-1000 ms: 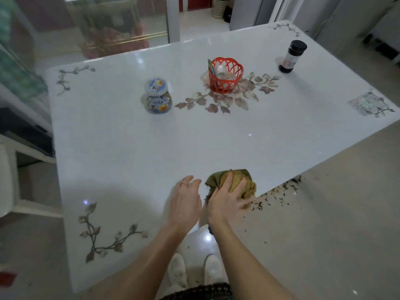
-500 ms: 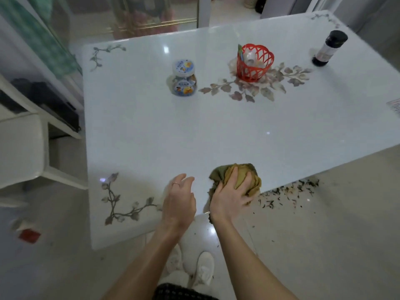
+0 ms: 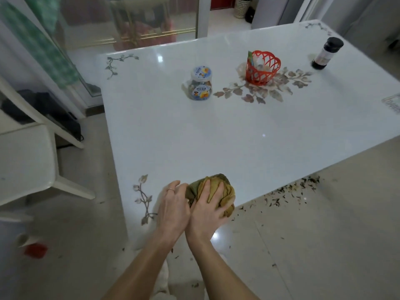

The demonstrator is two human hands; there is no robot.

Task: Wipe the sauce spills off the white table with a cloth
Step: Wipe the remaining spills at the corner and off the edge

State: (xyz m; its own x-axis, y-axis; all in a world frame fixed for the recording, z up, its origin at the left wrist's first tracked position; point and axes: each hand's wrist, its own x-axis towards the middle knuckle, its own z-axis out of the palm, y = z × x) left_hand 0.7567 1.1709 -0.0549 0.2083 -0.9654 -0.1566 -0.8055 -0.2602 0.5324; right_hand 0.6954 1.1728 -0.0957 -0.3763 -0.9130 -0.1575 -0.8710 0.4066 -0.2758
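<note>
Change: my left hand (image 3: 173, 204) has closed in from where it lay apart on the table (image 3: 216, 137). It now lies against the right hand (image 3: 207, 211) and the left side of the cloth (image 3: 226, 188). The cloth itself has hardly shifted along the near edge.
Cloth: olive-green and bunched into a wad, it sits on the table's near edge, and its lower fold hangs just over the lip.
Right hand: cupped over the wad with fingers spread and curled round it, grasping it and pressing it down.
Left hand: fingers loosely bent, with the tips touching the cloth's side. I see no grip there, so I take it as released and only steadying.
Done so far: I find no sauce marks on the open white surface. The brown shapes near the red basket (image 3: 262, 68) and at the corners are printed leaves, not spills. I judge most of the wiping to be behind me.
Left to do: anything under the wad is hidden, so I cannot tell whether the last patch at the edge is clean. I would lift the cloth and check there, then look round the jar (image 3: 200, 85) and the dark bottle (image 3: 326, 53).
Off the table: dark flecks (image 3: 290, 191) lie scattered on the floor below the near edge. They are no part of the table job as I read it.
</note>
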